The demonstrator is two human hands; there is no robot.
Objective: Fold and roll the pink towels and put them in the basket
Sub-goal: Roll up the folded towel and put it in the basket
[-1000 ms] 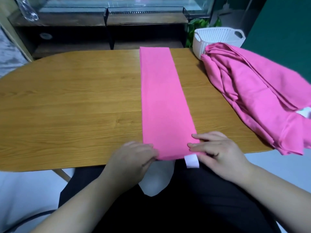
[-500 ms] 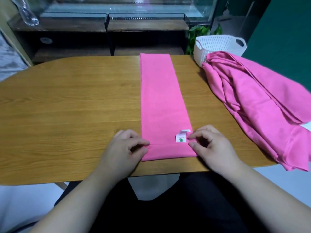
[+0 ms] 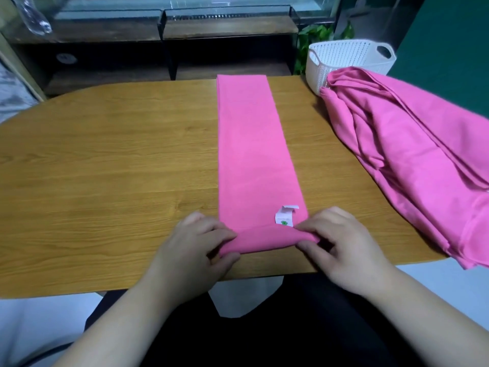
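Note:
A pink towel (image 3: 251,154) folded into a long narrow strip runs from the table's far edge toward me. Its near end is turned over into a small roll (image 3: 264,239), with a white label (image 3: 284,217) showing just beyond it. My left hand (image 3: 195,247) grips the roll's left end with curled fingers. At the roll's right end, my right hand (image 3: 341,245) pinches the fabric. A heap of unfolded pink towels (image 3: 412,154) lies on the table's right side. The white basket (image 3: 344,62) stands at the back right, partly behind the heap.
The wooden table (image 3: 105,168) has a rounded left end, and its near edge runs just under my hands. Dark shelving (image 3: 164,49) and a green plant (image 3: 315,35) stand behind it. The towel heap hangs over the table's right edge.
The towel's near end, flat at the table edge a second ago, has been turned over and rolled away from me, bringing the label on top. Both hands moved forward with it.

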